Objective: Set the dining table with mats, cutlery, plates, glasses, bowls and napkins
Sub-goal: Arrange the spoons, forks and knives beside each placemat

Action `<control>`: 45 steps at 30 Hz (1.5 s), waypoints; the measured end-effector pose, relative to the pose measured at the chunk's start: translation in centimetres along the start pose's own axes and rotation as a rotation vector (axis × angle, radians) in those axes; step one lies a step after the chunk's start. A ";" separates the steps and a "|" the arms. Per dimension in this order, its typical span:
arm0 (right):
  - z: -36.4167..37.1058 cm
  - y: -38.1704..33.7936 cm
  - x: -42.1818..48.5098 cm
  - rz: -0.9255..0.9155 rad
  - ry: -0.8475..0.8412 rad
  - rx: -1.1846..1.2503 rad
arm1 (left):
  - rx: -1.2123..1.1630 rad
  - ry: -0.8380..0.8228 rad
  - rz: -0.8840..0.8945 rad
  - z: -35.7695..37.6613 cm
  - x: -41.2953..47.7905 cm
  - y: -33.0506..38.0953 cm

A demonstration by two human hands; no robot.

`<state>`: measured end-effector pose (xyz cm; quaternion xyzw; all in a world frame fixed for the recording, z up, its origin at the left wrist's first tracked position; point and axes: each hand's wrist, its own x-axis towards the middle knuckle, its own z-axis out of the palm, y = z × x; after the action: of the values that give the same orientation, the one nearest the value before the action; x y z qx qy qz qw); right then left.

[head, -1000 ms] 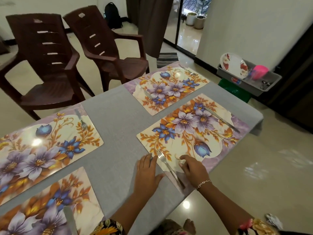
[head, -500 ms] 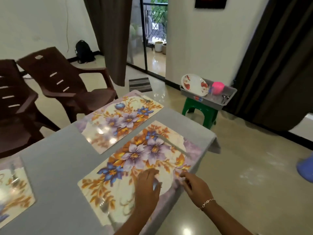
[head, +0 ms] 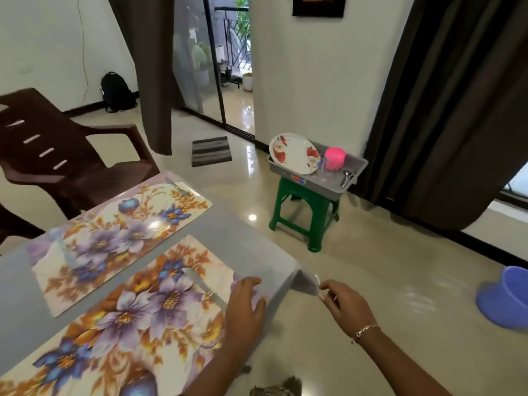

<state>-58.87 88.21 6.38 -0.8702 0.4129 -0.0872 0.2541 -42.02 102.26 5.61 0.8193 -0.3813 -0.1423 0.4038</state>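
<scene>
By the table (head: 248,241) corner, the left hand (head: 243,305) is resting flat, grip loose, on the mat (head: 137,310); I cannot tell the right hand (head: 343,305) grip.

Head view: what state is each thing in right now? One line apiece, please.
Near mat, flat on the tablecloth.
Far mat, flat on the tablecloth.
Knife, lying on the near mat.
Left hand, flat on the near mat's edge, grip open.
Right hand, seems to pinch the tablecloth's hanging corner.
Plate, leaning in the grey tray.
Spoons, lying in the tray.
Tray, resting on the green stool.
</scene>
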 end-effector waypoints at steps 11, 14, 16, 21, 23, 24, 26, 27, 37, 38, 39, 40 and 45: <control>-7.0 9.6 20.1 -0.058 -0.171 -0.130 | -0.174 0.229 -0.176 9.3 19.8 5.3; -9.5 11.7 26.2 -0.053 -0.149 -0.147 | -0.204 0.216 -0.170 11.4 26.0 7.6; -10.8 12.7 29.4 -0.009 -0.117 -0.125 | -0.196 0.183 -0.172 12.9 29.1 9.2; -12.2 15.8 36.4 0.031 -0.139 -0.094 | -0.228 0.094 -0.206 17.3 35.5 12.0; -12.6 17.2 39.4 0.044 -0.165 -0.087 | -0.221 0.065 -0.216 19.4 37.9 12.6; -12.9 17.9 40.9 0.050 -0.171 -0.077 | -0.214 0.049 -0.216 20.5 39.1 12.9; -13.7 19.4 44.1 0.049 -0.175 -0.057 | -0.200 0.006 -0.219 22.8 41.7 13.9; -14.2 20.2 45.6 0.046 -0.175 -0.049 | -0.185 -0.022 -0.218 23.9 42.9 14.5; -19.5 29.5 58.0 0.070 -0.236 -0.042 | 0.122 -0.408 -0.210 36.6 55.4 18.7; -19.8 30.0 58.9 0.081 -0.239 -0.034 | 0.150 -0.448 -0.215 37.8 56.4 18.7; -19.9 30.6 59.7 0.094 -0.248 -0.023 | 0.180 -0.491 -0.221 38.9 57.3 18.7; -19.9 31.2 60.4 0.105 -0.256 -0.012 | 0.209 -0.535 -0.219 40.0 58.3 18.7; -19.9 34.8 64.2 0.167 -0.289 -0.003 | 0.296 -0.695 -0.201 46.2 63.6 18.2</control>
<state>-48.19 13.46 1.80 -0.8367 0.4433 0.0609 0.3158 -33.78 22.67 -4.85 0.8048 -0.4297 -0.3937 0.1122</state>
